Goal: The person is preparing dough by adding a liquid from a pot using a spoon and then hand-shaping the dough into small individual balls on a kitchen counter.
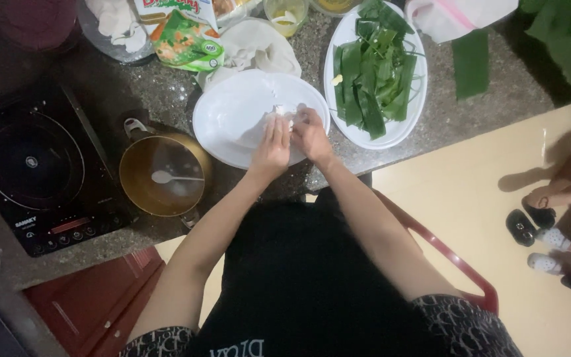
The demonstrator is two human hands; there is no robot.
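Where the speckled stone desk (166, 92) meets the person's seat, both hands work over a white oval plate (229, 116): the left hand (272, 147) and the right hand (310, 132) are pressed close together, fingers narrowed and pinched on a small white lump (284, 114) held just above the plate's right half; what the lump is cannot be told. Just right of this plate, nearly touching, lies a second white oval plate (338, 39) heaped with cut green leaf strips (373, 66). Left of the first plate stands a gold-coloured pot (164, 173) with a white spoon (166, 177) lying in pale liquid; further left, a black induction hob (34, 172) with a round cooking ring. Packages: at the far edge of the desk, a flat pouch (186, 41), green with orange patches, lies tilted beside a crumpled cream cloth (252, 49); above it a white-and-red packet (166, 9) is cut off by the frame. A pale yellow-green cup (285, 14) stands behind the plates. Top right, a white bag (457, 16) with a pink stripe. A red chair frame (457, 264) shows beside the person. On the yellow floor (470, 192), right, another person's hand and small shoes (523, 226).
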